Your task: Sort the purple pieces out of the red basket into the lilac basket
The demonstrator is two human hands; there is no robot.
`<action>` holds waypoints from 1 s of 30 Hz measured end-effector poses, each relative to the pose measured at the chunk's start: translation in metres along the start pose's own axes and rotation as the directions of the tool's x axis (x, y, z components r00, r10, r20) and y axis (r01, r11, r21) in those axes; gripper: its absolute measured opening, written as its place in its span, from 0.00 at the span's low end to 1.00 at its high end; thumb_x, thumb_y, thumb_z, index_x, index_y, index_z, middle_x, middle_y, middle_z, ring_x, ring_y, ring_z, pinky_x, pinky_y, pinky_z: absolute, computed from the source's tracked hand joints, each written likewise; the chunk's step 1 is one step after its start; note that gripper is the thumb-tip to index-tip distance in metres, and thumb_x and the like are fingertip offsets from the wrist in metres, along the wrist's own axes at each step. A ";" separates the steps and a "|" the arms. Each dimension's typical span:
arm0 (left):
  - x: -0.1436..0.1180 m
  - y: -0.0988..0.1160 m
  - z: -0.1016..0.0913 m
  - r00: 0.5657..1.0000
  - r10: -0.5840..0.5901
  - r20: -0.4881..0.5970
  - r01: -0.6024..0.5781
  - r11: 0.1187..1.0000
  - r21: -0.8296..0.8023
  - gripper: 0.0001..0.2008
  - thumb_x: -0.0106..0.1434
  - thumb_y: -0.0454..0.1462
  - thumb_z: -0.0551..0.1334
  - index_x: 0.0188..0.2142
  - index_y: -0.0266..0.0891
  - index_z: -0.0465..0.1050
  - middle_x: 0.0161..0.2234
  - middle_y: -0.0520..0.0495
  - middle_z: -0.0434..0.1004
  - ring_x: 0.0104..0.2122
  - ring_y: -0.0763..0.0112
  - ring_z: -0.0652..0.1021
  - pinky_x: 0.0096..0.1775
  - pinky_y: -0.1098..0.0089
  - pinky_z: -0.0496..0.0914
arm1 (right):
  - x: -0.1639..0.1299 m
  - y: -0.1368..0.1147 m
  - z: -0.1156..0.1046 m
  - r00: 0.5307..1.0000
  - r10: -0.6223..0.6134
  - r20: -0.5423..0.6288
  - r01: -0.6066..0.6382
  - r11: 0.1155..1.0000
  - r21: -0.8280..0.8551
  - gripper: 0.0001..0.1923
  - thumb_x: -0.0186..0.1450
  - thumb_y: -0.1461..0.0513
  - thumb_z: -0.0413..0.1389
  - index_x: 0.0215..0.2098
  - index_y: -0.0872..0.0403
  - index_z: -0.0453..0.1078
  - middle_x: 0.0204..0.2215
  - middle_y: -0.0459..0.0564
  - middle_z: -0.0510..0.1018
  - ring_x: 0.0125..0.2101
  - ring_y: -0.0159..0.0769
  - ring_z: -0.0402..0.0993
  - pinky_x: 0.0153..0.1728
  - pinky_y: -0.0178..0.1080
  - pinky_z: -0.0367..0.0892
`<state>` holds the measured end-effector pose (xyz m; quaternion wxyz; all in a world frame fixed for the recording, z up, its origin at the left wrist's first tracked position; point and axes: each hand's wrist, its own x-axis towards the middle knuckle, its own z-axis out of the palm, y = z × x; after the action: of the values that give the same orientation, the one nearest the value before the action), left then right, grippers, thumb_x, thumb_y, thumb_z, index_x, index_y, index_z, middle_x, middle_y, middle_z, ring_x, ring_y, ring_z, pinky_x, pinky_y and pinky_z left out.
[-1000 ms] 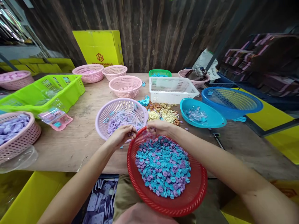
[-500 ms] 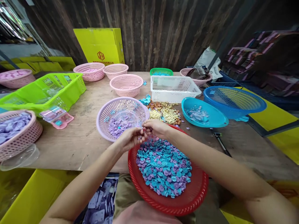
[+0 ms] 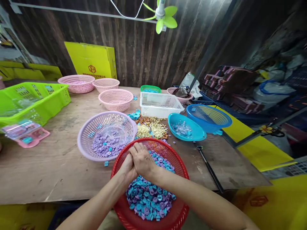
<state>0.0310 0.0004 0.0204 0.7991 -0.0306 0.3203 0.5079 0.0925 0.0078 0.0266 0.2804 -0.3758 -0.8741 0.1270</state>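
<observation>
Both hands, left hand (image 3: 127, 167) and right hand (image 3: 143, 160), have dropped into the red basket (image 3: 180, 166), pressed together over the mixed discs (image 3: 150, 196); any pinch I cannot tell. Some purple discs (image 3: 105, 145) lie in the lilac basket (image 3: 82, 142) beside it; I judge most remain unsorted.

Left hand (image 3: 127, 167) and right hand (image 3: 143, 160) pressed together over red basket (image 3: 124, 210) of blue and purple pieces (image 3: 148, 198); lilac basket (image 3: 82, 143) beside

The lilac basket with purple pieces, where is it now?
In the head view, the lilac basket sits on the wooden table, left of centre, just behind-left of the red basket.
</observation>
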 end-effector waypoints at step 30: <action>-0.057 0.073 -0.056 0.904 0.426 -0.047 -0.423 0.904 0.052 0.15 0.60 0.36 0.50 0.18 0.36 0.52 0.14 0.58 0.54 0.10 0.87 0.54 0.10 0.83 0.48 | -0.034 0.091 -0.030 0.853 0.331 0.403 -0.256 0.939 -0.228 0.08 0.58 0.66 0.48 0.34 0.56 0.67 0.33 0.50 0.69 0.35 0.32 0.65 0.36 0.32 0.57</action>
<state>-0.0722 -0.0302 0.0269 0.6604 0.0415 0.3523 0.6619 0.1823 0.0461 -0.0023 0.0227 -0.4892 -0.8540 0.1759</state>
